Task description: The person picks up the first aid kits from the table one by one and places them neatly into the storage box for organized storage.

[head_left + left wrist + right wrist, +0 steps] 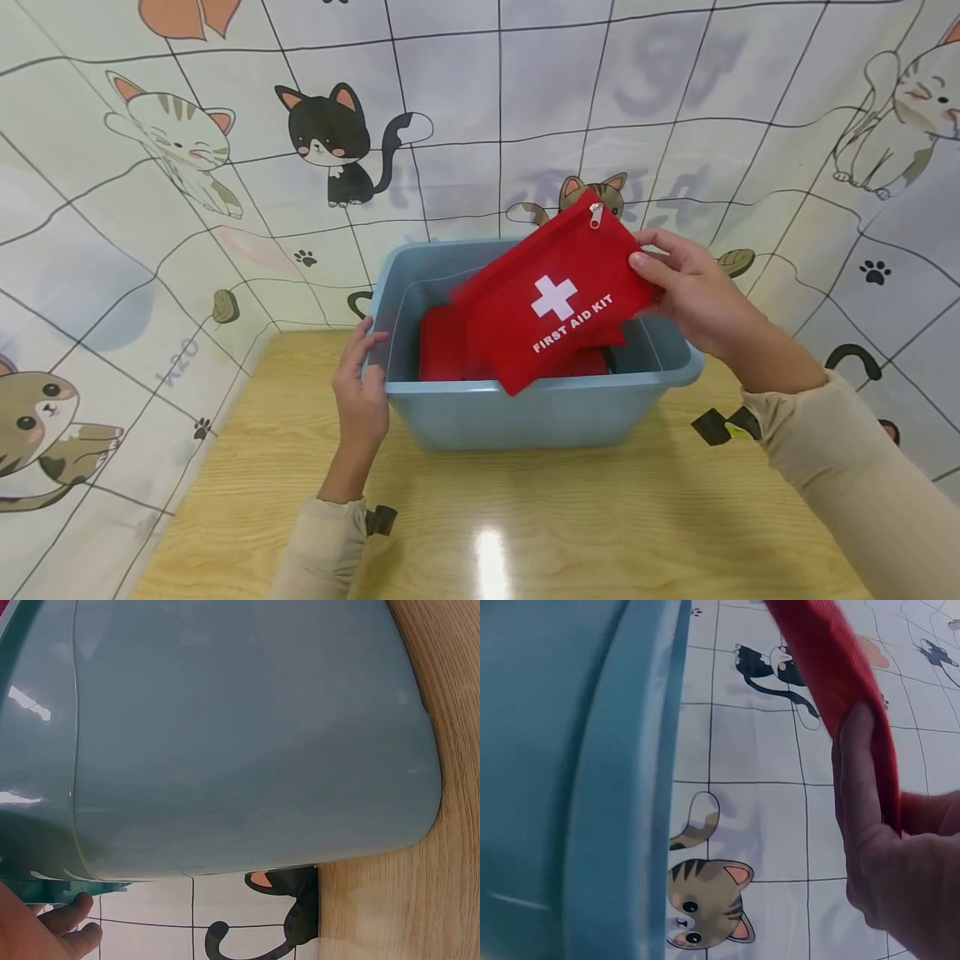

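Note:
A flat red first aid pouch point(600, 258), with a white cross, lettering and a zip pull at its top corner, is tilted over the light blue plastic bin point(517, 417). My right hand point(697, 292) pinches its right end between thumb and fingers; in the right wrist view the fingers lie along both faces of the pouch point(825, 667). My left hand point(362, 387) grips the bin's left rim, and its fingertips point(79, 907) show by the rim in the left wrist view. More red items point(441, 346) lie inside the bin, partly hidden behind the pouch.
The bin stands on a light wood-grain table point(480, 508), close to the back wall. White sheeting with cartoon cats and a black grid point(465, 108) covers the back and both sides. A dark strap point(381, 521) shows at the left sleeve, another point(712, 427) at the right.

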A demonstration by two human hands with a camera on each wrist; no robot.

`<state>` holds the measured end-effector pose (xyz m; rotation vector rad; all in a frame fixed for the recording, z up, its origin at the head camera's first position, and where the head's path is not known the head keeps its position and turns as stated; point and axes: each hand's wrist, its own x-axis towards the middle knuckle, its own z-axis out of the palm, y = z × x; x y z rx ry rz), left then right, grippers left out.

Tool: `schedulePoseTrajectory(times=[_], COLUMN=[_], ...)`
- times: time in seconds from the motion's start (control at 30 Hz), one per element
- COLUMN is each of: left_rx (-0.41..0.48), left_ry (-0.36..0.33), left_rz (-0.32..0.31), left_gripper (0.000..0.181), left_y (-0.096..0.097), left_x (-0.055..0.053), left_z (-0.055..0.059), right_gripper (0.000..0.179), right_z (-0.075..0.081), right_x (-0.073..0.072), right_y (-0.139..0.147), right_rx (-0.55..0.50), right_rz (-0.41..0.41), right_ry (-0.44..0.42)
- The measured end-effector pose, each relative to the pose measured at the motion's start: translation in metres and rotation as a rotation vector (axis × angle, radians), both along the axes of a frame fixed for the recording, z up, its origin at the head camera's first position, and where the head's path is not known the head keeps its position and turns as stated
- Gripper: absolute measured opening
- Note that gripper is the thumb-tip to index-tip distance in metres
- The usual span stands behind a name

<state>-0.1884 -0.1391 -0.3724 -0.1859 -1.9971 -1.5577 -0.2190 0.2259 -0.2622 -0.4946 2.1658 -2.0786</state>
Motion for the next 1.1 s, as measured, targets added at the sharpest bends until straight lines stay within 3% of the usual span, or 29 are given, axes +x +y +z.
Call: schedulePoseTrajectory(times=[0.23, 0.4, 0.5, 0.57, 0.77, 0.97, 1.1], left_rx=[-0.004, -0.007, 0.001, 0.007, 0.015, 0.002, -0.008], left_ry=[-0.004, -0.008, -0.007, -0.007, -0.004, -0.007, -0.004], left_rz=[0.004, 0.009, 0.004, -0.001, 0.001, 0.007, 0.000], left_gripper=[0.041, 0.041, 0.041, 0.041, 0.041, 0.041, 0.042], left_y=[-0.001, -0.002, -0.001, -0.001, 0.000, -0.002, -0.010], left_x=[0.000, 0.000, 0.000, 0.000, 0.001, 0.000, -0.009], left_z=[0.000, -0.001, -0.002, -0.002, 0.001, 0.000, -0.015], right_gripper=[0.031, 0.035, 0.035, 0.040, 0.060, 0.059, 0.055], right_z=[-0.012, -0.022, -0.028, -0.031, -0.037, -0.037, -0.040], right_x=[-0.002, -0.002, -0.002, -0.002, 0.002, 0.007, 0.008], right_y=[-0.010, -0.016, -0.016, -0.015, -0.006, 0.003, 0.009], right_rx=[-0.043, -0.043, 0.007, 0.111, 0.389, 0.442, 0.500], right_rz=[-0.081, -0.065, -0.053, -0.084, -0.252, -0.312, -0.343], right_ry=[-0.111, -0.182, -0.216, -0.215, -0.110, -0.003, 0.112])
